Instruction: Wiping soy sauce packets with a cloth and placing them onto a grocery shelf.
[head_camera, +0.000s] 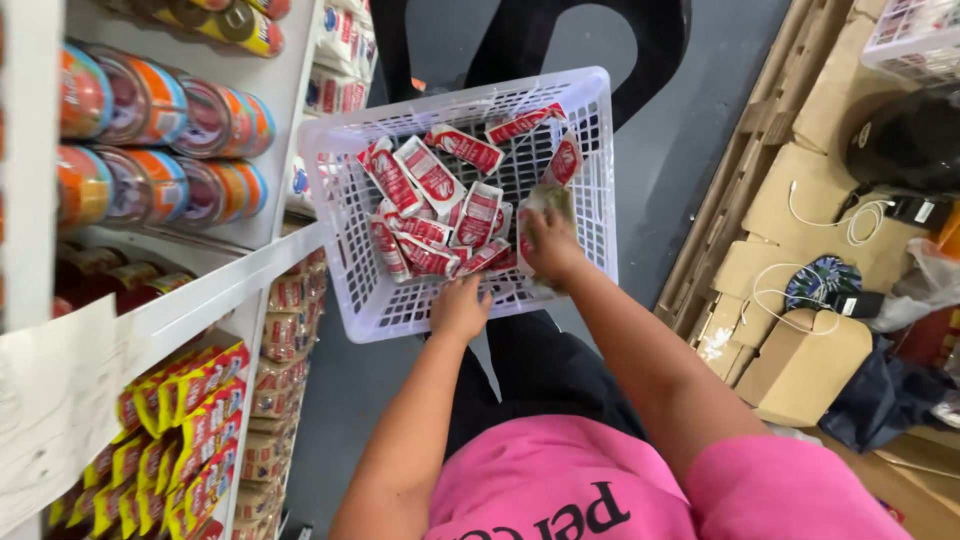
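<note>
Hands in white basket (350, 215): right hand (548, 245) grips one red-white sachet (540, 205), left hand (460, 308) rests fingers-down on sachets (430, 215), grip unclear. Best lift singly, steady basket.

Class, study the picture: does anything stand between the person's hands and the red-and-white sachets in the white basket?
Nothing visible does. Both the left hand and the right hand are already inside the open-topped white basket, resting on the red-and-white sachets.
</note>
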